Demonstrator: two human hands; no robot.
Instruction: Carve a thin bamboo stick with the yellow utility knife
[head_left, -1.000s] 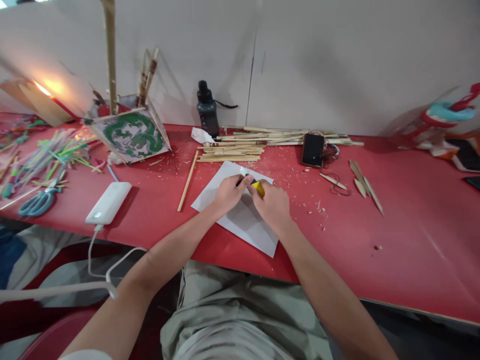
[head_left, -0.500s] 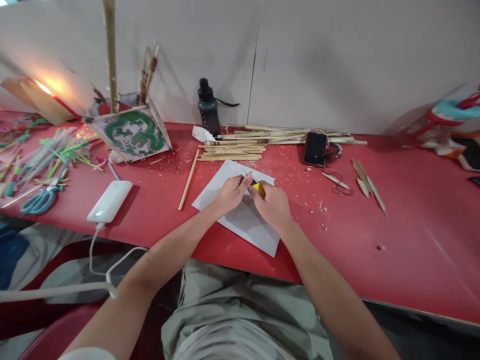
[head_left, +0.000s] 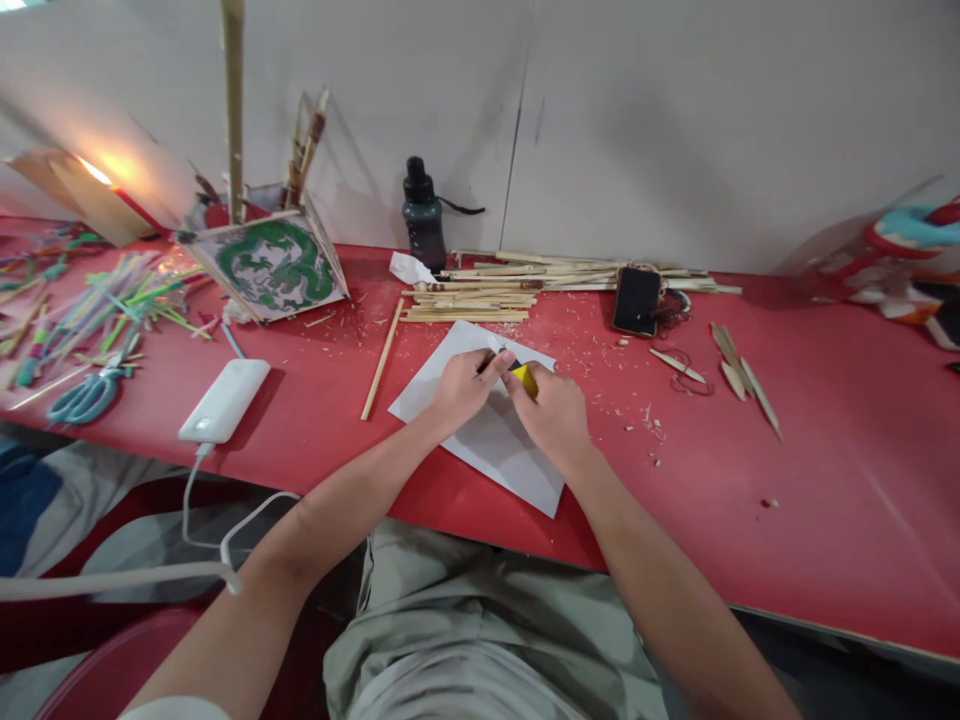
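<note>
A white sheet of paper [head_left: 517, 470] lies askew on the red table, and both hands meet just above it. My right hand [head_left: 553, 408] is closed around a small yellow-and-black tool [head_left: 526, 379]; its exact kind is mostly covered by the fingers. Close beside it, my left hand [head_left: 463, 386] is closed in a pinch, thumb against the black end of the tool. Whatever else sits in the left fingers is too small and hidden to name. One bamboo stick [head_left: 382, 358] lies on the table left of the paper.
Behind the paper lie a pile of bamboo strips [head_left: 469, 302], a dark bottle [head_left: 424, 222] and a phone [head_left: 636, 300]. Pointed bamboo slivers [head_left: 760, 395] are at right. Leftward are a power bank [head_left: 225, 400], scissors [head_left: 86, 395], a dragon-painted holder [head_left: 274, 265] and a lit candle [head_left: 135, 208].
The whole scene has shifted slightly right in view. Both hands keep nearly the same pose over the paper, the yellow-and-black tool still in the right.
</note>
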